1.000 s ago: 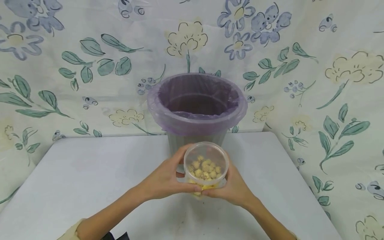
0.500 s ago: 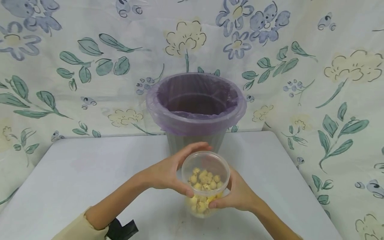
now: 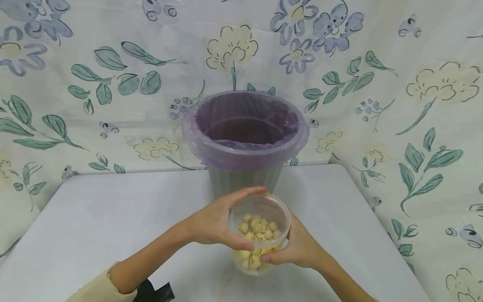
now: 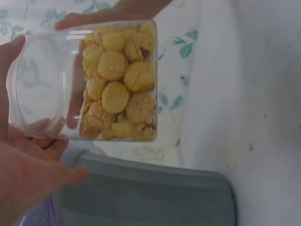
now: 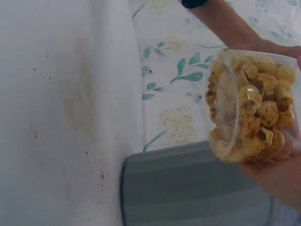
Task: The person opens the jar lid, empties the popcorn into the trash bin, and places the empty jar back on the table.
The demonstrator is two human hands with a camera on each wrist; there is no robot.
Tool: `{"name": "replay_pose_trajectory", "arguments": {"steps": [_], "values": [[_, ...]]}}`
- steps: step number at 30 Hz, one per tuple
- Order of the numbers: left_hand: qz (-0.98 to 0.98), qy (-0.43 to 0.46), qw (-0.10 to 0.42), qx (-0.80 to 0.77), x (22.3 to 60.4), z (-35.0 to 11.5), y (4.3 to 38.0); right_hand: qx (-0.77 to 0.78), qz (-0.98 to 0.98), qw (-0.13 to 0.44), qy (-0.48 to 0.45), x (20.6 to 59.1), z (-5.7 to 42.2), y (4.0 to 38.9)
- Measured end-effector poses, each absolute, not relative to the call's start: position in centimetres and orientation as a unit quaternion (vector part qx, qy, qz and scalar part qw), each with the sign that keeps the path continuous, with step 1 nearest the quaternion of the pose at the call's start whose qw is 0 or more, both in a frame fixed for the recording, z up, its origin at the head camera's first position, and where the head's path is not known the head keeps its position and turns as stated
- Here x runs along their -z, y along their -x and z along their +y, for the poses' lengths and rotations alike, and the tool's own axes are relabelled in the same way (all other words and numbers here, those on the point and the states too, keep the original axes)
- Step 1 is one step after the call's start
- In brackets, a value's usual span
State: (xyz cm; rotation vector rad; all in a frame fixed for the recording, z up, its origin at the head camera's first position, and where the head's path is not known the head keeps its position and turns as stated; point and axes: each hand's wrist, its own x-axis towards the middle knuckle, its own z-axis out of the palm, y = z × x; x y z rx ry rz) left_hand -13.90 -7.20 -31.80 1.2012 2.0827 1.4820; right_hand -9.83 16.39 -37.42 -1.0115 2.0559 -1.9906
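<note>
A clear plastic jar (image 3: 261, 206) of round yellow popcorn (image 3: 258, 230) is held upright over the table by both hands. My left hand (image 3: 220, 222) spans the jar's top, thumb along the near side and fingers round the far side of the rim. Lower down, my right hand (image 3: 299, 247) grips the jar's body from the right, its thumb across the front. In the left wrist view, the popcorn (image 4: 115, 89) fills the lower part, with bare clear wall (image 4: 40, 87) above it. The right wrist view shows the jar's base (image 5: 225, 106), with my right hand (image 5: 277, 181) against its side.
Behind the jar stands a grey ribbed bin (image 3: 241, 180) with a purple liner bag (image 3: 245, 157) folded over its rim. The white table (image 3: 124, 205) has small specks and stains near the front. A floral cloth (image 3: 151, 117) hangs behind and to the right.
The jar has come down and nearer from in front of the bin. My left fingers have shifted to reach over the top rim, and the left thumb has drawn away from the right thumb.
</note>
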Motion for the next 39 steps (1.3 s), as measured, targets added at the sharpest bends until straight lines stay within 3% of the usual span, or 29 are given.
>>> {"name": "replay_pose_trajectory", "arguments": {"steps": [5,11,14,20,30,34,39], "values": [[0.741,-0.404,0.114,-0.524,32.1,-6.8,13.3,0.647,0.691,0.02,0.322,37.4,15.9,9.8],[0.791,-0.352,0.022,-0.5,32.9,-5.7,12.5,0.6,0.755,-0.06,0.258,37.7,15.6,9.9],[0.805,-0.331,0.005,-0.493,33.2,-5.4,12.2,0.6,0.759,-0.061,0.244,37.9,15.6,10.1],[0.763,-0.35,0.079,-0.537,32.8,-6.5,12.5,0.627,0.74,-0.02,0.243,38.2,15.9,9.9],[0.656,-0.427,0.277,-0.558,32.2,-8.6,15.2,0.674,0.658,0.07,0.328,37.6,16.0,9.9],[0.64,-0.436,0.294,-0.561,32.4,-8.4,15.5,0.673,0.649,0.079,0.345,37.6,15.8,9.9],[0.672,-0.408,0.225,-0.576,32.8,-7.9,14.7,0.66,0.679,0.041,0.319,37.7,15.9,10.0]]}}
